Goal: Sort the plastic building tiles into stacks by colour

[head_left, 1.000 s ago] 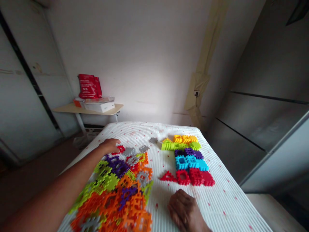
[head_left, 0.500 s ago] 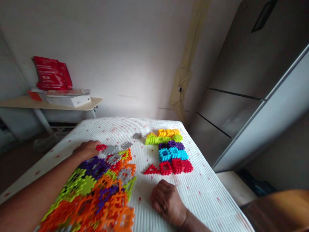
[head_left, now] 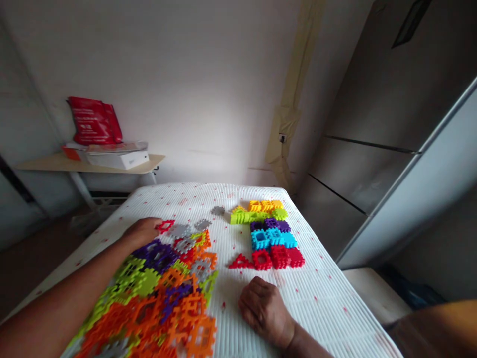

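Note:
My left hand (head_left: 144,231) reaches over the far left of the pile and pinches a red openwork plastic building piece (head_left: 165,226) by its edge. Beneath and in front of it spreads a loose heap of interlocking pieces: purple (head_left: 158,256), lime green (head_left: 147,282), orange (head_left: 201,335) and grey. My right hand (head_left: 264,309) rests closed on the bed cover, its fingers curled under and partly hidden. Just beyond it stand red stacks (head_left: 262,259) and a red triangle piece (head_left: 241,261). Blue (head_left: 260,239), purple, lime and yellow stacks (head_left: 266,205) line up farther back.
A white ribbed cover with red dots (head_left: 320,308) lies under everything. Loose grey pieces (head_left: 218,211) sit between heap and stacks. A side table (head_left: 48,165) carrying a box (head_left: 119,158) and red bag (head_left: 93,122) stands back left; a grey cabinet (head_left: 357,134) rises at right.
The view has shifted slightly, so things appear farther right. The red piece at my left hand has turned, showing its open middle. My right hand stays on the cover.

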`<state>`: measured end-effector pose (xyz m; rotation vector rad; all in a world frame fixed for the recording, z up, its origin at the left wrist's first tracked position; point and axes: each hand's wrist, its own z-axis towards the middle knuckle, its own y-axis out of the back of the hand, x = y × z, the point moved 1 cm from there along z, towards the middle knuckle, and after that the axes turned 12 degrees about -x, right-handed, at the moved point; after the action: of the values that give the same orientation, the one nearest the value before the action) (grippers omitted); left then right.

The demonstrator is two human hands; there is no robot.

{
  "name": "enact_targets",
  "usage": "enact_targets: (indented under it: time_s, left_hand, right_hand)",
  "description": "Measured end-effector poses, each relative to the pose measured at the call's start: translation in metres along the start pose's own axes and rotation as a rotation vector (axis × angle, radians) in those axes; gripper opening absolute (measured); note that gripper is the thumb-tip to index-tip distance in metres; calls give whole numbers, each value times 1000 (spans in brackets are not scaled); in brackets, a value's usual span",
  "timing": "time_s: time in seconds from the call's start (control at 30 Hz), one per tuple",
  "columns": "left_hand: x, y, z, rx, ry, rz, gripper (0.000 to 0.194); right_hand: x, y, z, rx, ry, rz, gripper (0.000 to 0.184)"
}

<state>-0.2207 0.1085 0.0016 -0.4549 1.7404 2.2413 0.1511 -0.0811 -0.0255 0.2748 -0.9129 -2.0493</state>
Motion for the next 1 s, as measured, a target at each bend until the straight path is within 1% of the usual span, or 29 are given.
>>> enact_targets:
  time_s: [0.07,0.2,0.4,0.57,0.63,0.73,0.87,1.0]
  left_hand:
    - [-3,1,-3,-7,8,-5,17]
    - [-9,4,-6,-40,49,-55,29]
    - [-25,8,-17,10,87,-248,49]
    - [-30,4,-30,11,153,-363,64]
    - [-31,3,-33,-8,169,-391,65]
    - [-36,5,-40,-38,174,-415,61]
    - [-42,18,-57,-98,164,-444,56]
    - [-34,32,-76,-149,147,-472,62]
  right_hand:
    - [1,1,0,-3,-1,16,29]
    - [2,3,3,-12,38,26,30]
    - [2,3,6,-37,32,11,32]
    - [0,-1,1,5,6,-12,33]
    - [-1,-2,0,6,7,-26,34]
    - [1,-1,2,-2,20,-35,36]
    - [2,0,3,-1,10,-36,34]
    - [1,-1,2,-1,15,-10,31]
